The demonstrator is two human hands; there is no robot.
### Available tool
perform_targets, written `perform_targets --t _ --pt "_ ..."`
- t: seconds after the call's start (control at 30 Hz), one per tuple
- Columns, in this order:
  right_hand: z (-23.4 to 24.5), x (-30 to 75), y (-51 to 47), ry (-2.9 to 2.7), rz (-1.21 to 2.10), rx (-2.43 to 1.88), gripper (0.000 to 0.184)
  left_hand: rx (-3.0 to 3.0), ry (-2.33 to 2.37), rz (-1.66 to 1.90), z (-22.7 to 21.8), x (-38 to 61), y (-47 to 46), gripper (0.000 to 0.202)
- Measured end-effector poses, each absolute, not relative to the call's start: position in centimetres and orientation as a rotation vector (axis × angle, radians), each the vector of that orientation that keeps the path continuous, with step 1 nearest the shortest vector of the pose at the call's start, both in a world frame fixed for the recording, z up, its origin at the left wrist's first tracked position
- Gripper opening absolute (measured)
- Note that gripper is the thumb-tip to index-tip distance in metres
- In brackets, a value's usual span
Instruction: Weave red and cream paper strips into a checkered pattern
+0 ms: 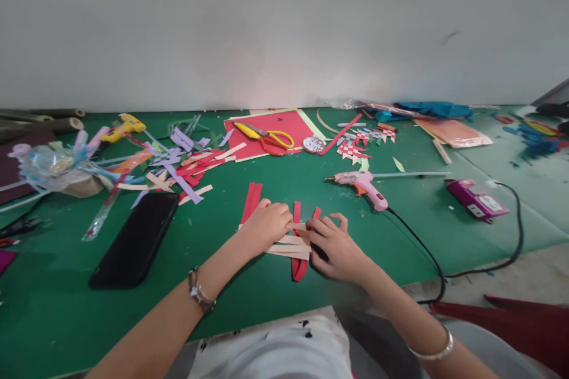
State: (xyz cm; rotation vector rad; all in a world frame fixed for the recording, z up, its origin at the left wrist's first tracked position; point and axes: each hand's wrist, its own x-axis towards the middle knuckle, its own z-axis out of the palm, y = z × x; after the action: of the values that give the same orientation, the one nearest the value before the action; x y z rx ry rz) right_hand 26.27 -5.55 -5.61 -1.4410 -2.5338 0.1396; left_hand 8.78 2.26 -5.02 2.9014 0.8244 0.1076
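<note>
Red paper strips [297, 266] and cream paper strips [288, 249] cross each other on the green table in front of me, partly woven. My left hand [269, 225] lies over their left part with fingers curled, pressing on the strips. At the right end, my right hand [331, 246] pinches a cream strip close to an upright red one. Both hands cover part of the crossing, so the fingertips are partly hidden. Two red strips [252, 201] stick out beyond my left hand.
A black phone [136, 240] lies left. A pink glue gun [362, 183] with a cord, and a purple power socket [478, 198], are at right. Behind are yellow-handled scissors [267, 135] on red paper [288, 121], a pin case [313, 144], and loose paper strips [182, 142].
</note>
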Motion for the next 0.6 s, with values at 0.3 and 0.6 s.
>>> perform_targets --t 0.3,0.6 --pt "-5.5 26.3 -5.5 -2.543 0.158 -1.427 0.033 2.895 0.762 0.143 -5.6 8.5 2.3 0.025" --pt "-5.5 26.2 -5.5 -2.523 0.162 -1.458 0.028 2.802 0.733 0.250 -6.3 7.7 2.6 0.019"
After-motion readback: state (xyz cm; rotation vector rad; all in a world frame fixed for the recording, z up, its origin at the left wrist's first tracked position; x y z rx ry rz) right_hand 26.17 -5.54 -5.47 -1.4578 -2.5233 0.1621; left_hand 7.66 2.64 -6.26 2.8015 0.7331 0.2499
